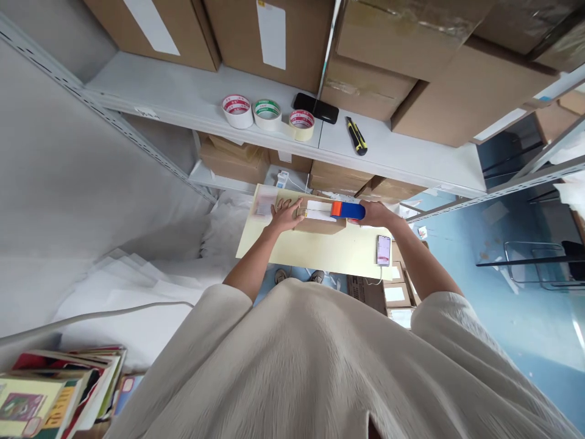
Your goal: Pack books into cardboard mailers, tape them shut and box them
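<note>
A brown cardboard box (320, 226) with a white label (320, 211) on top lies on the pale yellow table (311, 252). My left hand (286, 215) rests on the box's left end, fingers spread. In my right hand (375, 213) is a blue and orange tape dispenser (350, 211), its orange end over the right part of the box top. The fingers around its far end are partly hidden. Near the table's right end lies a phone (382, 250) with a lit screen and a white cable.
Tape rolls (267, 114), a black object (315, 108) and a yellow-black utility knife (356, 136) lie on the grey shelf (402, 149) beyond the table. Large cartons (274, 36) stand behind them. Books (59, 390) are stacked at lower left; more boxes (397, 294) sit below right.
</note>
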A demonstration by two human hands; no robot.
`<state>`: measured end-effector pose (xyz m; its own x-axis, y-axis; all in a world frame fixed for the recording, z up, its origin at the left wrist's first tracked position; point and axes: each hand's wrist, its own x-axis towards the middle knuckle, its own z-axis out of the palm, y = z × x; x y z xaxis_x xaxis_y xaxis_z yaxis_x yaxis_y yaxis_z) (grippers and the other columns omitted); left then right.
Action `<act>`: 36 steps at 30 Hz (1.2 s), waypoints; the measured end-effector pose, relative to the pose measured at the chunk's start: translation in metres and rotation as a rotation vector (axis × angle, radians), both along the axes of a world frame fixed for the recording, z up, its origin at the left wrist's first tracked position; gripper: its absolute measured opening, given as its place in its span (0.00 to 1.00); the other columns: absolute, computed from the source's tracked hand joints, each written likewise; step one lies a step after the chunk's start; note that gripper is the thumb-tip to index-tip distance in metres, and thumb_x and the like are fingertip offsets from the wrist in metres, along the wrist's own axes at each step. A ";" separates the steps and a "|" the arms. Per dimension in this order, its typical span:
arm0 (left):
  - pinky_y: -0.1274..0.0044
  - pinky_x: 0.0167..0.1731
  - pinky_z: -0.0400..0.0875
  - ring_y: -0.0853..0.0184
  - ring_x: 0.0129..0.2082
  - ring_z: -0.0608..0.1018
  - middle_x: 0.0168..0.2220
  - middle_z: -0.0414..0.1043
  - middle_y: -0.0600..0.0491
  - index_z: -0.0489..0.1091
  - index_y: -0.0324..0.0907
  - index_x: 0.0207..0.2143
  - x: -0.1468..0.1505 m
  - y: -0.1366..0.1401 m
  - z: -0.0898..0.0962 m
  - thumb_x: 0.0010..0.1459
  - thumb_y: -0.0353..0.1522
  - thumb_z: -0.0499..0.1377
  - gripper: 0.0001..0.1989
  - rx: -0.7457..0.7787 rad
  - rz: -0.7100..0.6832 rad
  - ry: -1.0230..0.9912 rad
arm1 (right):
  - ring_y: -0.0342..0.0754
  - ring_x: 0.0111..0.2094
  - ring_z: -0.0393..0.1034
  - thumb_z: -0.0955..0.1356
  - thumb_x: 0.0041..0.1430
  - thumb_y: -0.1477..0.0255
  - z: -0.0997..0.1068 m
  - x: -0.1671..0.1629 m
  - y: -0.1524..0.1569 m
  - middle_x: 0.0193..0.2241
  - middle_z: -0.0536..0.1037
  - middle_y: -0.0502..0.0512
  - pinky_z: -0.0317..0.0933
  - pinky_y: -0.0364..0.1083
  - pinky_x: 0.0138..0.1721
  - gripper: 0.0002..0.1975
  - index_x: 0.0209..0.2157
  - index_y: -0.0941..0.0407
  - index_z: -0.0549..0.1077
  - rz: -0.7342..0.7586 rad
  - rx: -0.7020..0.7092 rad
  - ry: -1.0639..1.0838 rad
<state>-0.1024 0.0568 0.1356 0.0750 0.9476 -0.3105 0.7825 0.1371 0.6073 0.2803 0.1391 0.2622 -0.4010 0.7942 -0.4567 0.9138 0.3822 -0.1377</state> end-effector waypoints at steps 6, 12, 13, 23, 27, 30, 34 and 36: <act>0.34 0.80 0.40 0.35 0.87 0.50 0.84 0.61 0.43 0.56 0.62 0.85 0.000 0.001 0.003 0.67 0.50 0.66 0.48 -0.017 0.012 0.006 | 0.66 0.47 0.84 0.82 0.59 0.46 0.004 0.047 0.004 0.47 0.89 0.64 0.75 0.56 0.51 0.33 0.56 0.52 0.79 -0.060 -0.019 -0.012; 0.33 0.79 0.43 0.35 0.87 0.51 0.85 0.59 0.42 0.56 0.62 0.86 0.004 0.002 0.013 0.68 0.48 0.65 0.47 -0.044 0.011 0.051 | 0.65 0.45 0.84 0.82 0.59 0.47 0.007 0.084 0.003 0.44 0.89 0.65 0.74 0.55 0.48 0.33 0.56 0.53 0.78 -0.137 -0.043 -0.025; 0.33 0.79 0.44 0.35 0.87 0.51 0.85 0.58 0.42 0.55 0.62 0.86 0.005 0.002 0.015 0.68 0.48 0.64 0.47 -0.051 0.010 0.057 | 0.65 0.45 0.84 0.82 0.60 0.46 0.006 0.088 0.003 0.44 0.89 0.65 0.74 0.55 0.47 0.33 0.56 0.53 0.78 -0.140 -0.052 -0.020; 0.35 0.78 0.49 0.36 0.87 0.51 0.85 0.57 0.42 0.53 0.62 0.87 0.010 0.006 0.024 0.67 0.47 0.64 0.49 -0.111 0.022 0.122 | 0.65 0.44 0.84 0.79 0.60 0.42 -0.017 0.115 0.017 0.43 0.89 0.63 0.75 0.55 0.46 0.31 0.51 0.50 0.76 -0.074 -0.034 -0.005; 0.36 0.79 0.49 0.38 0.87 0.51 0.87 0.53 0.43 0.49 0.61 0.88 0.013 0.007 0.028 0.69 0.45 0.62 0.49 -0.145 0.023 0.120 | 0.65 0.45 0.85 0.79 0.60 0.43 -0.028 0.117 0.022 0.46 0.89 0.65 0.74 0.56 0.49 0.32 0.52 0.51 0.75 -0.040 -0.051 0.008; 0.37 0.79 0.50 0.38 0.87 0.52 0.87 0.54 0.44 0.49 0.61 0.88 0.013 0.008 0.028 0.69 0.45 0.61 0.48 -0.157 0.032 0.127 | 0.66 0.46 0.84 0.78 0.61 0.45 -0.037 0.120 0.026 0.46 0.89 0.65 0.73 0.59 0.54 0.31 0.53 0.51 0.74 0.000 -0.053 0.017; 0.39 0.79 0.51 0.39 0.86 0.52 0.86 0.56 0.45 0.49 0.61 0.88 0.014 0.009 0.026 0.68 0.47 0.62 0.49 -0.162 0.040 0.110 | 0.67 0.47 0.84 0.79 0.60 0.49 -0.049 0.122 0.031 0.45 0.88 0.64 0.69 0.61 0.61 0.29 0.53 0.51 0.73 0.048 -0.050 0.023; 0.39 0.80 0.49 0.40 0.86 0.52 0.86 0.55 0.45 0.47 0.61 0.88 0.015 0.010 0.025 0.69 0.46 0.61 0.50 -0.174 0.046 0.109 | 0.67 0.48 0.84 0.79 0.61 0.51 -0.055 0.120 0.034 0.44 0.88 0.64 0.67 0.62 0.63 0.27 0.53 0.51 0.73 0.064 -0.051 0.022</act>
<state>-0.0876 0.0670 0.1611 -0.0100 0.8807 -0.4736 0.8327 0.2696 0.4837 0.4004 0.1727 0.2071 -0.4607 0.7427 -0.4860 0.8842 0.4317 -0.1784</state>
